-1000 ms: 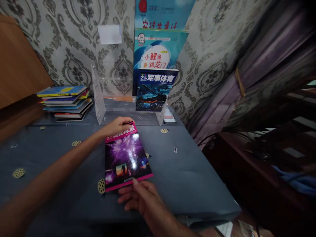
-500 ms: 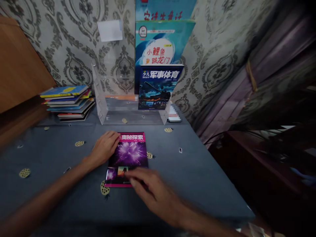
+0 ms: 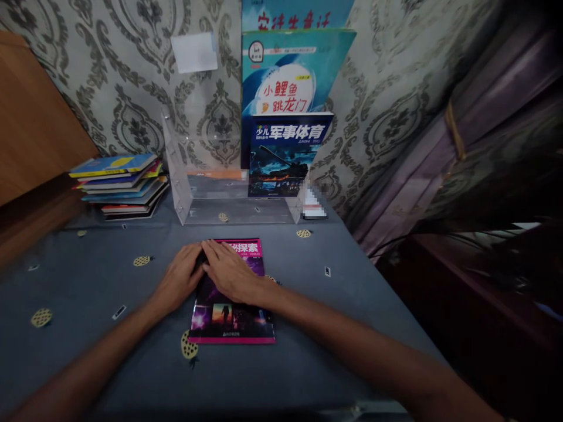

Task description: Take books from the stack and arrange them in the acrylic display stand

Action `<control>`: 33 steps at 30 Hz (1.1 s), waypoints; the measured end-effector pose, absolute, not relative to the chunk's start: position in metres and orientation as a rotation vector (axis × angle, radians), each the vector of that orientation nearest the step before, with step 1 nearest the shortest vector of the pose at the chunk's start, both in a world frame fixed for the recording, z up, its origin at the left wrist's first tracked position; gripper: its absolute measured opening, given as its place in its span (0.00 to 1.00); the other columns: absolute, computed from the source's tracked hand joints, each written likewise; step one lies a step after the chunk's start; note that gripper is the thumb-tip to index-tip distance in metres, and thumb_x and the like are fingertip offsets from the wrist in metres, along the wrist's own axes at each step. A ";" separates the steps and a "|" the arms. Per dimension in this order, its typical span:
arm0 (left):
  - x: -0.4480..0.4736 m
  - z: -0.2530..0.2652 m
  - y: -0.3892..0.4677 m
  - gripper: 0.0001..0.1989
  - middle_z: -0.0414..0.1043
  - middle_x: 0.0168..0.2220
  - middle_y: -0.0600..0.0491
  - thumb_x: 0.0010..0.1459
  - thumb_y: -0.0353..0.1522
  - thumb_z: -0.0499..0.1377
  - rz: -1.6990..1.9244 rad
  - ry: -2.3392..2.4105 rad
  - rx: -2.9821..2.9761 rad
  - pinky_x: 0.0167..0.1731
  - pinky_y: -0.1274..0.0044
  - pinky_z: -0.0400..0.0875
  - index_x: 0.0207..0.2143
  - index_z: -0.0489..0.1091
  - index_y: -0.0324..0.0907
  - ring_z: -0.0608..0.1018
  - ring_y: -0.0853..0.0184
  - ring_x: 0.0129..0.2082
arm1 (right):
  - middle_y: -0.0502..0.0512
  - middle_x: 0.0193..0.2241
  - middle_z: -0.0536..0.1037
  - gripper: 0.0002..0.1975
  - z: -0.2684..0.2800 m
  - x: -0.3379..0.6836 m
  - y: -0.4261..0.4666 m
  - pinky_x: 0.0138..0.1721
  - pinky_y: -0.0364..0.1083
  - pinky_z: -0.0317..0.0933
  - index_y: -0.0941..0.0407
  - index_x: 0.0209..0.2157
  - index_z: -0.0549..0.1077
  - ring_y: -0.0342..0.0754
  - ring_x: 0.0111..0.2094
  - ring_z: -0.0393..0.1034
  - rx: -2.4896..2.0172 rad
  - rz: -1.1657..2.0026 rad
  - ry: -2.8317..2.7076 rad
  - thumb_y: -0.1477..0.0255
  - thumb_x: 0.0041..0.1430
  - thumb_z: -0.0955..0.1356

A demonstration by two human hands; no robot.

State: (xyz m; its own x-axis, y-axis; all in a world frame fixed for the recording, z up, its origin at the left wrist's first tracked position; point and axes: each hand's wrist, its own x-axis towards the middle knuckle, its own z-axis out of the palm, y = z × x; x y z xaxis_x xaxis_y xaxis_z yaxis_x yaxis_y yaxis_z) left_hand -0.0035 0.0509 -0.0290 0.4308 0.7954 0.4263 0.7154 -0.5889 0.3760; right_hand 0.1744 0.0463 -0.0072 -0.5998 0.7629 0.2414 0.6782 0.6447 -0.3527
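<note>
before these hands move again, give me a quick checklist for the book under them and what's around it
1. Magenta-edged book flat, cover up: ok, it lies on the tablecloth.
2. Title uncovered: not ok, the right hand rests over part of it.
3. Left hand gripping the book's edge: cannot tell, it is at the upper left side but any grip is hidden.
4. Dark blue book in the clear stand: ok, it faces outward at the right end.
5. Stack of books squared up: not ok, edges jut out unevenly.
</note>
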 end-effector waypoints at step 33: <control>0.056 0.025 0.046 0.15 0.71 0.45 0.39 0.70 0.35 0.51 0.082 1.515 2.939 0.46 0.63 0.71 0.43 0.73 0.33 0.73 0.52 0.47 | 0.57 0.48 0.82 0.18 -0.014 0.290 0.033 0.56 0.58 0.65 0.54 0.57 0.71 0.53 0.52 0.74 -1.262 0.621 -2.007 0.70 0.71 0.59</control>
State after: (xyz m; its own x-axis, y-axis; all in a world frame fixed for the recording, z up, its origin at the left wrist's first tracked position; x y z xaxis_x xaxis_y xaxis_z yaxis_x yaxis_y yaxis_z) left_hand 0.0562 0.0456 0.0249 0.5823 0.8041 0.1195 0.8123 -0.5698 -0.1244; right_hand 0.2898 0.0335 -0.0144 -0.3010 0.9082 0.2908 0.5850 0.4167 -0.6958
